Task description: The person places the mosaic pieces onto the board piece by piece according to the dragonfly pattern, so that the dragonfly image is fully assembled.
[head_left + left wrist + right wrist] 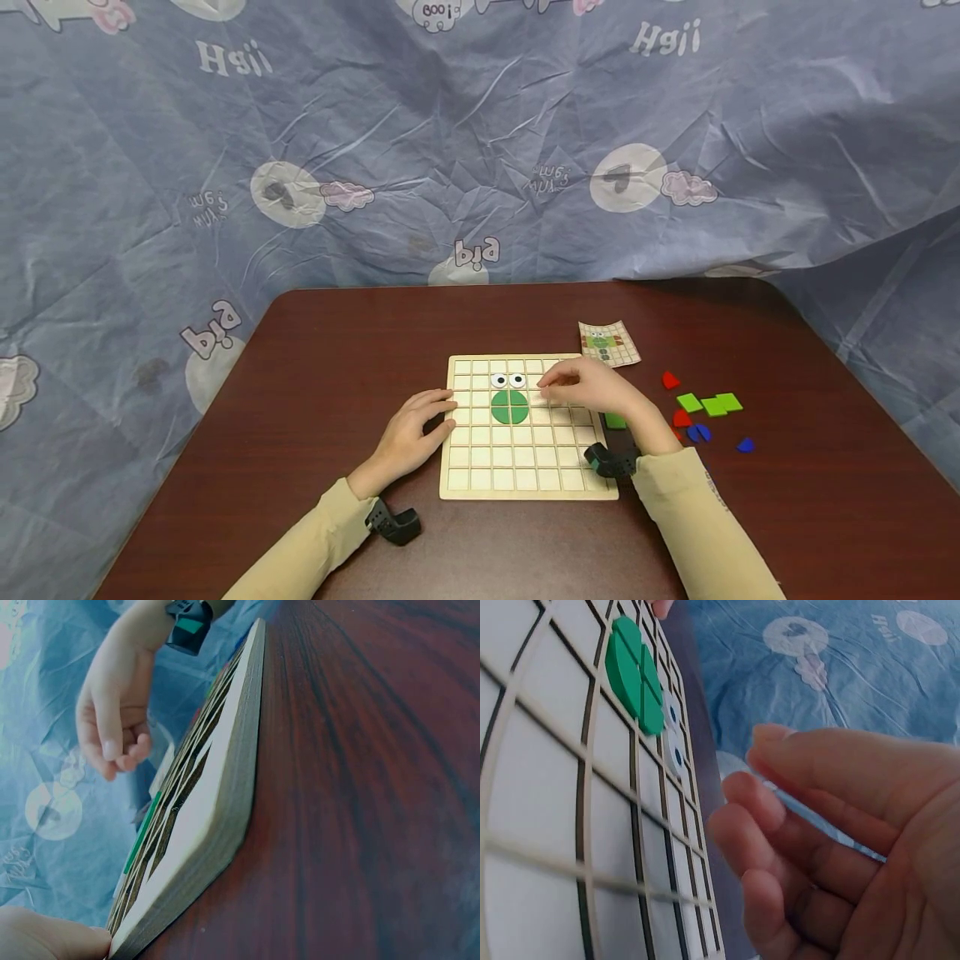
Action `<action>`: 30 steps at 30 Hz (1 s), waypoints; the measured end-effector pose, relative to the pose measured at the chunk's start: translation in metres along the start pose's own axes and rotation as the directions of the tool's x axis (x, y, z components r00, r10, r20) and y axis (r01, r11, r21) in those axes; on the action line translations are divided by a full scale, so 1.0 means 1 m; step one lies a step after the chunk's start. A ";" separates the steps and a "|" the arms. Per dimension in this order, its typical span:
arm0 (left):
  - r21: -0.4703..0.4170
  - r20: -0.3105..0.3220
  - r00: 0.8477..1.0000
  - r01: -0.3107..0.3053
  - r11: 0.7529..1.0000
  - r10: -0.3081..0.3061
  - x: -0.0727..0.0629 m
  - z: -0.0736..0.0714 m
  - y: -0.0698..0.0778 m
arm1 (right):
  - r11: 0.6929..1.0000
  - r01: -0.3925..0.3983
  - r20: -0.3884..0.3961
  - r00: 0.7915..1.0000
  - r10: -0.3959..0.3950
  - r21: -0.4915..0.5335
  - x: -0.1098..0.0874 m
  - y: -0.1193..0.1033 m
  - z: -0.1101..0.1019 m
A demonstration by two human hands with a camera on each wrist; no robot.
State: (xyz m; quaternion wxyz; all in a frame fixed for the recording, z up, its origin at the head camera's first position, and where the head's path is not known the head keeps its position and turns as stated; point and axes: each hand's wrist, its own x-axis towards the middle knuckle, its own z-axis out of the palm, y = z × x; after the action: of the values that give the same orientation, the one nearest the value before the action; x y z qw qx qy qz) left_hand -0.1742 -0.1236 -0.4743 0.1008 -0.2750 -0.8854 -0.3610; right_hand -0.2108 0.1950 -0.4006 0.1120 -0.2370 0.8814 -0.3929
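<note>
A cream gridded board (480, 480) lies flat on the dark wooden table. Green quarter-round pieces (500, 399) form a circle in its grid, with two white eye pieces (517, 380) just above. My left hand (411, 435) rests at the board's left edge, fingers relaxed and fingertips on the rim; its thumb (56, 939) shows against the edge in the left wrist view. Over the board's upper right, my right hand (592, 388) hovers with loosely curled fingers. Nothing shows between its thumb and fingers (742, 836) in the right wrist view.
A picture card (628, 353) with a similar green figure lies beyond the board's upper right corner. Right of the board are loose red pieces (670, 380), light green squares (714, 407) and blue pieces (746, 446). A darker green piece (615, 422) sits beside the right forearm.
</note>
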 end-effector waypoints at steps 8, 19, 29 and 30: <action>0.005 -0.010 1.000 -0.007 1.000 0.007 -0.001 0.000 -0.001 | 1.000 -0.018 -0.095 0.995 0.020 0.019 -0.020 0.021 -0.019; -0.006 0.019 1.000 0.021 1.000 -0.021 0.000 0.000 -0.002 | 0.999 -0.040 -0.186 0.982 0.039 -0.001 -0.050 0.047 -0.036; -0.016 0.000 1.000 -0.005 1.000 0.005 0.000 -0.001 0.000 | 1.000 -0.020 -0.220 0.975 0.025 0.024 -0.071 0.069 -0.045; -0.016 -0.002 1.000 -0.008 1.000 0.008 0.000 -0.001 -0.001 | 0.999 -0.019 -0.213 0.977 0.025 0.029 -0.072 0.071 -0.045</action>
State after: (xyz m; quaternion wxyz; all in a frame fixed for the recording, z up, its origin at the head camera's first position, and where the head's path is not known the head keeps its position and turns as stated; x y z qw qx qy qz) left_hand -0.1746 -0.1247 -0.4738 0.1006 -0.2789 -0.8813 -0.3680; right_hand -0.1893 0.3014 -0.4222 0.0244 -0.1822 0.8856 -0.4264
